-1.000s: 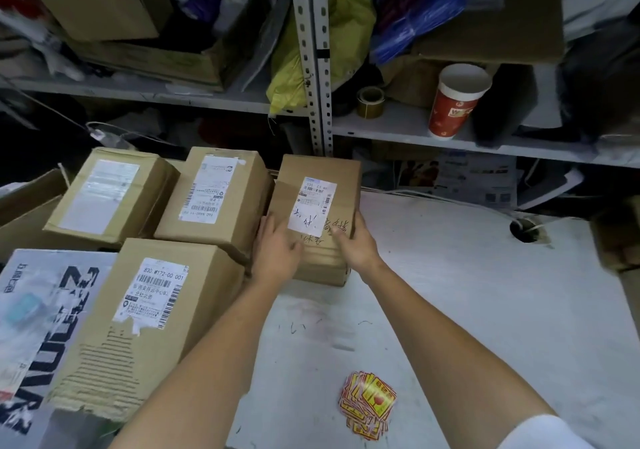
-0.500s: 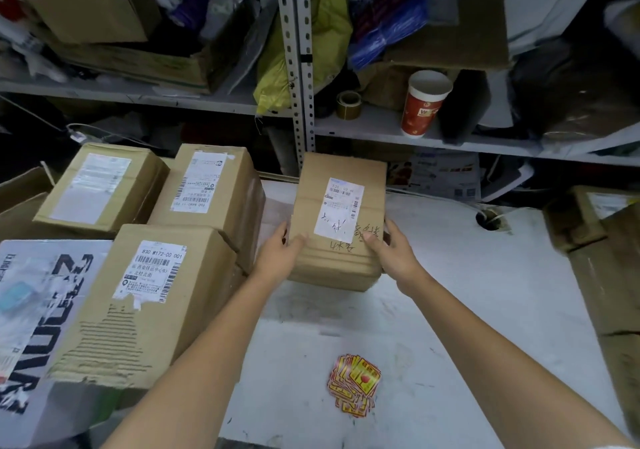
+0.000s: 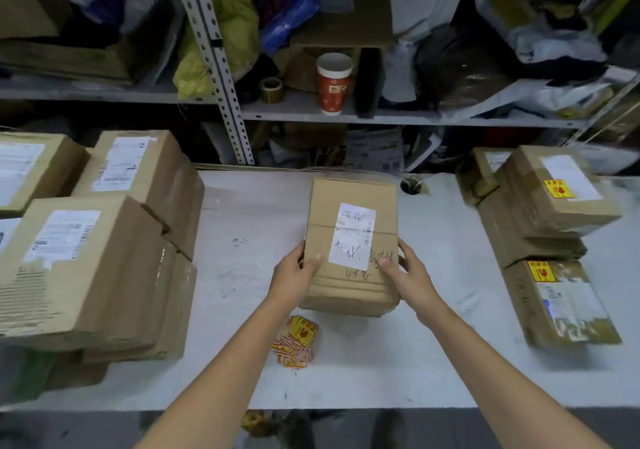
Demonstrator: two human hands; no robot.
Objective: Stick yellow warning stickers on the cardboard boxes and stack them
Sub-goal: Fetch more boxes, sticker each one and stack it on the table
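Grey metal shelf (image 3: 415, 118) runs behind the white table (image 3: 263, 213), carried by a perforated upright (image 3: 221, 78). On the shelf a red paper cup (image 3: 333, 85) stands upright, with a roll of brown tape (image 3: 271, 89) near its left. A yellow-green bag (image 3: 232, 33) slumps against the upright, and a blue bag (image 3: 287, 9) sits higher, beside it. Printed papers (image 3: 375, 151) lie beneath the shelf. A round hole (image 3: 411, 185) is noted near the table's back edge.
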